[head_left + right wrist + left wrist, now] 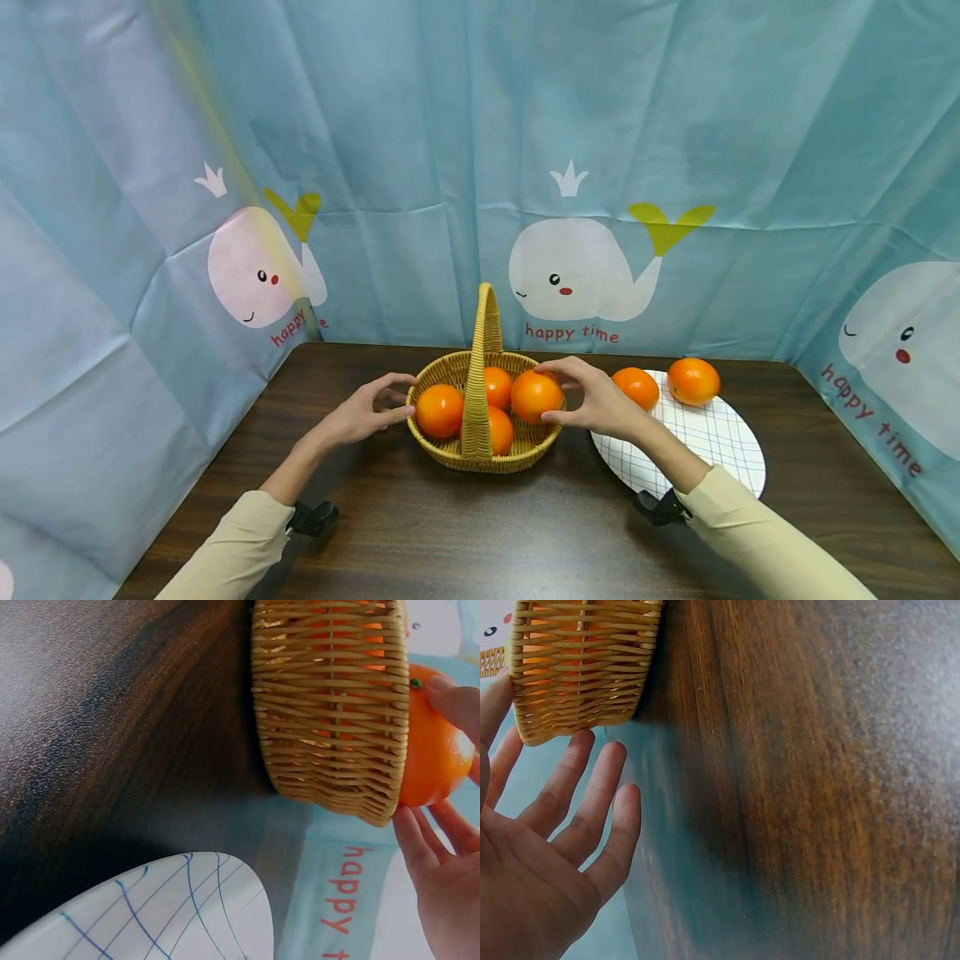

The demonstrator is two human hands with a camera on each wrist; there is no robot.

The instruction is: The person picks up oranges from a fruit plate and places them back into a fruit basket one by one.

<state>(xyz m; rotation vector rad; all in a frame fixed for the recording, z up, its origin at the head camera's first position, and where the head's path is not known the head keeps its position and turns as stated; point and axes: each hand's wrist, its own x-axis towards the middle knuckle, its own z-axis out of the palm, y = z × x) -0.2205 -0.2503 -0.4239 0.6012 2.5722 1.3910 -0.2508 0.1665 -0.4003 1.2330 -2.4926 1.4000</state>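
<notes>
A yellow wicker basket (491, 463) with a tall arched handle stands at the middle of the table. Inside it lie an orange (439, 411) at the left, another (498, 387) behind the handle and a third (501, 431) at the front. My right hand (603, 406) holds one more orange (536, 397) between thumb and fingers at the basket's right rim. In the right wrist view this orange (433, 754) shows partly above the rim. My left hand (365, 410) touches the basket's left rim, and its fingers are spread fairly straight in the left wrist view.
Right of the basket sits a white plate (712, 446) with blue lines. One orange (636, 388) lies at its left back edge, another (693, 381) at its far edge. The dark wooden table (480, 533) ends at a blue curtain (420, 167) printed with whales.
</notes>
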